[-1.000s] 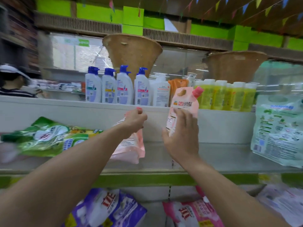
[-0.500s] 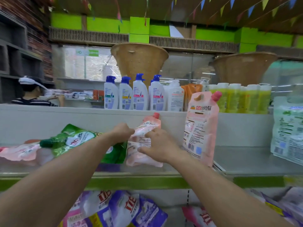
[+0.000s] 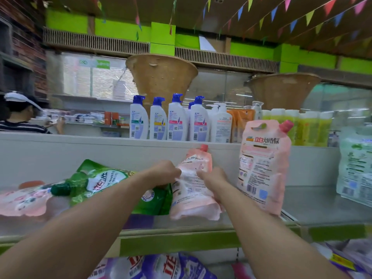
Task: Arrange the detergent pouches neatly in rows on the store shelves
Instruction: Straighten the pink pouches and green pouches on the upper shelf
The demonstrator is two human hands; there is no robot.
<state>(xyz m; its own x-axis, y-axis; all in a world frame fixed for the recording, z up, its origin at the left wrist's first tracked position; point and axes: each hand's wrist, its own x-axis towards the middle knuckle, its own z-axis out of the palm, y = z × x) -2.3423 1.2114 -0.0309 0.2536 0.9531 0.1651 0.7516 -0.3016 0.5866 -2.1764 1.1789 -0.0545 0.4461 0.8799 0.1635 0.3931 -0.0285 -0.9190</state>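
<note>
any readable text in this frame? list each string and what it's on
"立白大师香氛": front of the upright pink pouch.
"立白": green pouch lying on its side, left.
"立": purple pouches on the lower shelf; rest cut off.
Too blurred or small: the pink pouch held in both hands, shampoo bottles, white-green pouch at right, green window sign.

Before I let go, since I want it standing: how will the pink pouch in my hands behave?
The slumped pink pouch, held by the left hand and right hand, looks soft and crumpled, so probably floppy. Its bulging bottom suggests heavy liquid. It may tip unless leaned against the upright pink pouch.
</note>
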